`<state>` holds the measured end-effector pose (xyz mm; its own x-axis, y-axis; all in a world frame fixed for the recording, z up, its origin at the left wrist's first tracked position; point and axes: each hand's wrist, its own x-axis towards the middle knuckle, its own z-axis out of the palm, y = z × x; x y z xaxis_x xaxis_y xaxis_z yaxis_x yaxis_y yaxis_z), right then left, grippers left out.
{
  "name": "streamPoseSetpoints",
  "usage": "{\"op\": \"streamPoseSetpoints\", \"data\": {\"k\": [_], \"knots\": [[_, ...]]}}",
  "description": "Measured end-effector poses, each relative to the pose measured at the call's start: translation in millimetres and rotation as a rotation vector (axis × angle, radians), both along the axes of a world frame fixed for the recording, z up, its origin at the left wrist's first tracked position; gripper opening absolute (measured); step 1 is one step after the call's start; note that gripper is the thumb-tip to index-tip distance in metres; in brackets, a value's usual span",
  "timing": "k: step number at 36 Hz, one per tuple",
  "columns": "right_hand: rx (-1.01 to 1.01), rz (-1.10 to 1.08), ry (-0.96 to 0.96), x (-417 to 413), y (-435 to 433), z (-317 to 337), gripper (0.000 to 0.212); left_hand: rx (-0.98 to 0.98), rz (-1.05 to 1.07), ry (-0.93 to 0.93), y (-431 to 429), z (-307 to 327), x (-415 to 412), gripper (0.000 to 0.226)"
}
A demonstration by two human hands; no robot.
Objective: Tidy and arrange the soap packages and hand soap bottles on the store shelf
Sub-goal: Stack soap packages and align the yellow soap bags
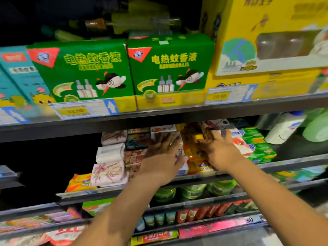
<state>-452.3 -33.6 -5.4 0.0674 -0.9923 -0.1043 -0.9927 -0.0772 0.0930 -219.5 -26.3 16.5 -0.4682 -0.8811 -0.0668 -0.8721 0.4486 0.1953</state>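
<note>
Head camera is showing the left hand (163, 153) lying open, its fingers spread and pressing flat against a stack of white soap boxes (164, 130). Just beside it the right hand (220, 150) is also reaching in released, its fingers stretching up onto a red-and-white box (210, 125) while the thumb is pointing toward the yellow soap packages (195, 158) standing between the two hands. Blur is hiding the fingertips, but neither hand is closing round anything. Left of the left hand, pale pink and white wrapped packs (110, 167) are sitting piled three high, with an orange-yellow pack (79, 181) lying at the shelf's front corner beyond them. Right of the right hand, green soap packages (257, 144) are lying stacked, and farther right a white bottle (284, 128) is leaning next to a pale green bottle (316, 128). All of this is resting on a grey metal shelf (292, 164) running under both wrists. Above the hands, the upper shelf (159, 116) is carrying two green boxes (83, 71), teal boxes (17, 77) to their left, a big yellow carton (266, 41) to their right and blue-edged price tags (83, 109) along its lip. Below the forearms, lower shelves are holding green pouches (195, 190) and red packets (204, 213). Dark gaps are surrounding the shelving.
</note>
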Motion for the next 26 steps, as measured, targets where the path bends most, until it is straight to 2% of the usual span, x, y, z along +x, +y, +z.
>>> {"op": "streamPoseSetpoints", "data": {"k": [2, 4, 6, 7, 9, 12, 16, 20, 22, 26], "knots": [[-0.038, 0.006, -0.062, 0.1, 0.6, -0.6, 0.055, 0.019, 0.025, -0.085, 2.0, -10.3, -3.5, 0.072], [-0.185, 0.152, -0.021, 1.8, 2.9, 0.9, 0.038, 0.008, 0.049, -0.118, 3.4, -13.6, -5.2, 0.074], [-0.346, 0.341, 0.083, 4.9, 3.9, 2.5, 0.056, -0.003, 0.054, -0.116, 3.6, -13.0, -6.1, 0.073], [-0.363, 0.361, 0.118, 4.2, 3.9, 3.2, 0.062, -0.006, 0.054, -0.115, 3.7, -12.0, -6.2, 0.073], [-0.282, 0.305, 0.167, 2.7, 4.6, 3.8, 0.061, -0.011, 0.054, -0.105, 5.0, -10.1, -6.0, 0.073], [-0.169, 0.206, 0.136, 2.3, 7.7, 3.4, 0.065, -0.011, 0.064, -0.088, 6.3, -9.0, -6.9, 0.072], [-0.111, 0.225, 0.039, -0.1, 9.2, 9.7, 0.052, -0.026, 0.075, -0.088, 4.5, -10.5, -6.8, 0.071], [-0.049, 0.2, -0.073, -2.0, 7.3, 18.7, 0.051, -0.009, 0.088, -0.074, 3.9, -9.6, -6.2, 0.061], [-0.029, 0.155, -0.197, -1.5, 8.1, 29.4, 0.045, 0.001, 0.09, -0.052, 3.9, -8.3, -6.6, 0.056], [0.012, 0.037, -0.562, -5.0, 11.9, 52.0, 0.038, 0.008, 0.081, -0.028, 1.7, -9.8, -5.7, 0.053]]}}
